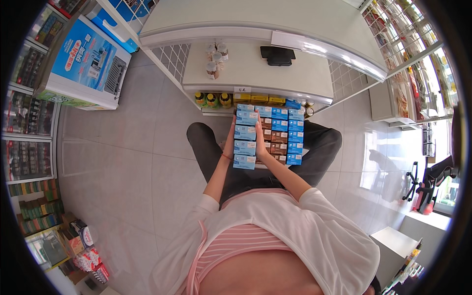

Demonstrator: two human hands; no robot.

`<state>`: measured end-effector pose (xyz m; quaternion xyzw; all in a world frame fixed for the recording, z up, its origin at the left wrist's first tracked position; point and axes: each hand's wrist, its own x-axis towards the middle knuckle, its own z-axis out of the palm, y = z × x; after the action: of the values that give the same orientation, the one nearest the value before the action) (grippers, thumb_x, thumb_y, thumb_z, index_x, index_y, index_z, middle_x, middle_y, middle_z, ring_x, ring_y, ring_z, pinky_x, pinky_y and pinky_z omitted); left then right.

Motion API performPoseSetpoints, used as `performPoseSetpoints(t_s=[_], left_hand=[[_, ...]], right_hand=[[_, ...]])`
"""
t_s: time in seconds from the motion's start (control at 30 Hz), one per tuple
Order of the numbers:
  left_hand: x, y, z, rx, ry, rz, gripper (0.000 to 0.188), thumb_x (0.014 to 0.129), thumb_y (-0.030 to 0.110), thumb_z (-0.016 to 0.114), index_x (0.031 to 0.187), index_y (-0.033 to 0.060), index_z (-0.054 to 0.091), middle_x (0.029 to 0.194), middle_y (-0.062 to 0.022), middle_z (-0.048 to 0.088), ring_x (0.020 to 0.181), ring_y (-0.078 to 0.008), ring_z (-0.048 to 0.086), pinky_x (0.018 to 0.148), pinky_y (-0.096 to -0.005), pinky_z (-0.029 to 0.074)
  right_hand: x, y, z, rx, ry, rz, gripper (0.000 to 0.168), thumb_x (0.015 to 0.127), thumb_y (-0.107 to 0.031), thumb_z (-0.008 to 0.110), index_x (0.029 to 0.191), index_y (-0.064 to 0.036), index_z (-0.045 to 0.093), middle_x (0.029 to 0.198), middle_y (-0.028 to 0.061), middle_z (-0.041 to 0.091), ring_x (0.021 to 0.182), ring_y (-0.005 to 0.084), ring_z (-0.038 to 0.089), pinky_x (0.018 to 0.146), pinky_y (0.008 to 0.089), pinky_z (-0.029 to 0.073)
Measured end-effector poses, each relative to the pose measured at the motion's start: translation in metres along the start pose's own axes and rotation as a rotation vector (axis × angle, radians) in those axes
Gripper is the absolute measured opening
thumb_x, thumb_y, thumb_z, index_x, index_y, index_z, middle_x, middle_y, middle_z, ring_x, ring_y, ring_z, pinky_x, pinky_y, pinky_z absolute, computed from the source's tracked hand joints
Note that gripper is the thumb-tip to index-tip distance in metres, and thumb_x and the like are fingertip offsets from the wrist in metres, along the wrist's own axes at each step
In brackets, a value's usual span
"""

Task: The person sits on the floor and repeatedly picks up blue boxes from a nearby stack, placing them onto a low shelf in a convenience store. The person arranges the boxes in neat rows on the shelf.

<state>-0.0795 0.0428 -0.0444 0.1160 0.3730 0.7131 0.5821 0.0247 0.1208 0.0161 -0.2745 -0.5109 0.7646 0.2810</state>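
Between my two palms stands a column of light blue drink cartons (245,132). My left hand (229,142) lies flat along the column's left side. On its right side my right hand (261,142) presses, with the fingers pointing away from me. Touching or close to the right hand are brown cartons (278,136), set in rows. Farther right runs a column of brighter blue cartons (295,136), and more blue ones sit at the far end. What supports the cartons is mostly hidden. They sit between my bent knees.
Ahead stands a white shelf unit (258,82) with mesh sides. Clear jars (212,70) and a black object (278,56) rest on its middle shelf. Bottles with yellow caps (212,100), yellow boxes (259,99) and cans (309,110) fill the lower level. A chest freezer (84,62) stands left.
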Motion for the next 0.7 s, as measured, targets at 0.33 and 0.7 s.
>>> performPoseSetpoints(t_s=[0.33,0.7], left_hand=[[-0.002,0.003,0.006,-0.003,0.025,-0.022,0.059,0.104,0.045,0.027,0.154,0.0178,0.012,0.154,-0.0045,0.027,0.138,-0.0185,0.032,0.112,-0.0325,0.029],[-0.003,0.004,0.007,-0.131,0.033,0.071,0.057,0.104,0.038,0.034,0.153,0.013,0.018,0.153,-0.0022,0.029,0.138,-0.0157,0.03,0.113,-0.0318,0.026]], right_hand=[[-0.001,-0.004,0.001,0.024,-0.027,0.031,0.071,0.099,-0.056,0.031,0.154,-0.02,0.005,0.158,0.0094,0.011,0.143,0.0255,0.016,0.115,0.0419,0.015],[0.001,-0.06,0.004,-0.147,0.003,-0.015,0.067,0.097,-0.049,0.038,0.149,-0.008,0.027,0.155,0.0106,0.026,0.144,0.0245,0.02,0.116,0.0376,0.016]])
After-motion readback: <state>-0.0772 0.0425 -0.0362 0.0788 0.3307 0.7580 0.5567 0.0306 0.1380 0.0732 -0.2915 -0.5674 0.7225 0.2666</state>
